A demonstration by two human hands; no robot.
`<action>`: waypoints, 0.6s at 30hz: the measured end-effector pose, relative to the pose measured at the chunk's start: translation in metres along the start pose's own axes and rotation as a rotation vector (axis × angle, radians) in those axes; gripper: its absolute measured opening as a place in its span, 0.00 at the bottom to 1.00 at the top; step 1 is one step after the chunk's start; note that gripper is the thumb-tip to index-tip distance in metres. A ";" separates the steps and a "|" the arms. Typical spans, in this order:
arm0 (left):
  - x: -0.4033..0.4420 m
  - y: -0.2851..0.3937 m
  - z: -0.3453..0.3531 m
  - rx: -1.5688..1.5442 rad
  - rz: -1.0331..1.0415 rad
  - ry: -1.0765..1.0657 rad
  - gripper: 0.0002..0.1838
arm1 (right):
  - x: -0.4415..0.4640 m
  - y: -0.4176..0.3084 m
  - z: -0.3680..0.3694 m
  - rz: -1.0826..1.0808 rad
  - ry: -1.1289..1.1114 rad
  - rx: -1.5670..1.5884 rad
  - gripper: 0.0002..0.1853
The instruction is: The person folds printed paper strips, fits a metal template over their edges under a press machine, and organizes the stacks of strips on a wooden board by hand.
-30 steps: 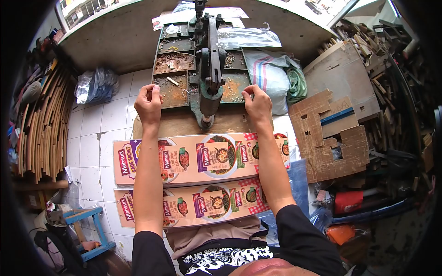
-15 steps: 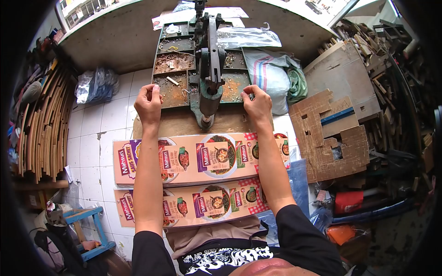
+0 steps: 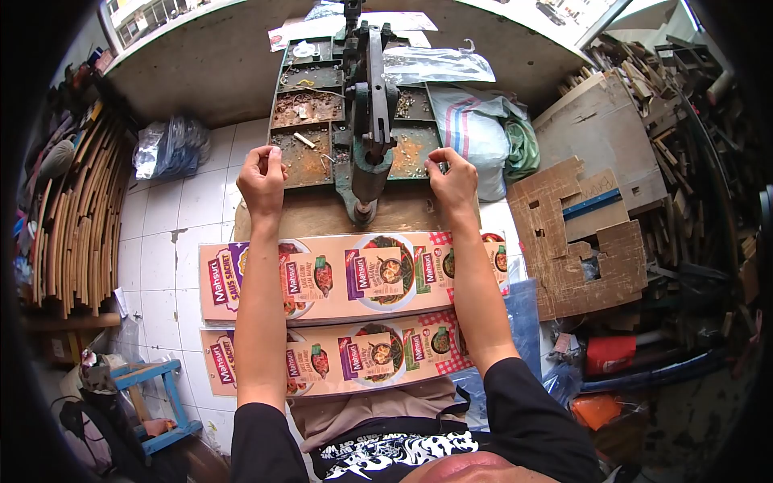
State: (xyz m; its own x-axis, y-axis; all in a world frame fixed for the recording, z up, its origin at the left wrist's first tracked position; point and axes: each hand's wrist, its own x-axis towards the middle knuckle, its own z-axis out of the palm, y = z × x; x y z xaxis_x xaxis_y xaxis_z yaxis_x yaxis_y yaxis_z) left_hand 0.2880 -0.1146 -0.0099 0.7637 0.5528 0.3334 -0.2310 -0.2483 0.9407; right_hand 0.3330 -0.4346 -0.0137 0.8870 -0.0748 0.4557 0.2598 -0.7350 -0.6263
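My left hand (image 3: pixel 262 179) is closed, thumb against curled fingers, at the left front of the compartment tray (image 3: pixel 309 187). Closed in a pinch, my right hand (image 3: pixel 452 179) is at the tray's right front corner. Whatever either hand holds, if anything, is too small to make out. Between them stands a dark metal press (image 3: pixel 370 173) on a wooden board (image 3: pixel 314 219). Two stacks of printed cards lie under my forearms, the upper stack (image 3: pixel 330 302) nearer the press and the lower stack (image 3: pixel 322 382) against my lap.
A plastic bundle (image 3: pixel 169 149) lies on the tiles at left, near stacked boards (image 3: pixel 80 217). A blue stool frame (image 3: pixel 173 402) stands lower left. To the right are a white sack (image 3: pixel 467 133), a cut-out wooden panel (image 3: pixel 555 225) and piled wood scraps (image 3: pixel 684 177).
The whole view has shifted very slightly to the right. Both hands keep the same closed pose, and the cards and press have not moved.
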 end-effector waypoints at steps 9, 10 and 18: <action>0.001 -0.002 0.000 -0.014 -0.008 0.001 0.08 | 0.001 0.003 0.002 0.004 -0.018 0.025 0.06; 0.001 -0.002 0.000 -0.020 -0.008 0.008 0.08 | 0.001 0.003 0.002 0.004 -0.028 0.033 0.06; 0.002 -0.005 0.000 -0.020 -0.006 0.009 0.08 | 0.000 0.004 0.002 -0.003 -0.025 0.023 0.07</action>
State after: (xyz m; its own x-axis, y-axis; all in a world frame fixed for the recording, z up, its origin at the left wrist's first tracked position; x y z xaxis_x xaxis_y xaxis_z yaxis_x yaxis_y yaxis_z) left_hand 0.2907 -0.1123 -0.0144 0.7595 0.5615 0.3284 -0.2389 -0.2288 0.9437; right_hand 0.3353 -0.4360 -0.0175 0.8955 -0.0550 0.4416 0.2713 -0.7193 -0.6396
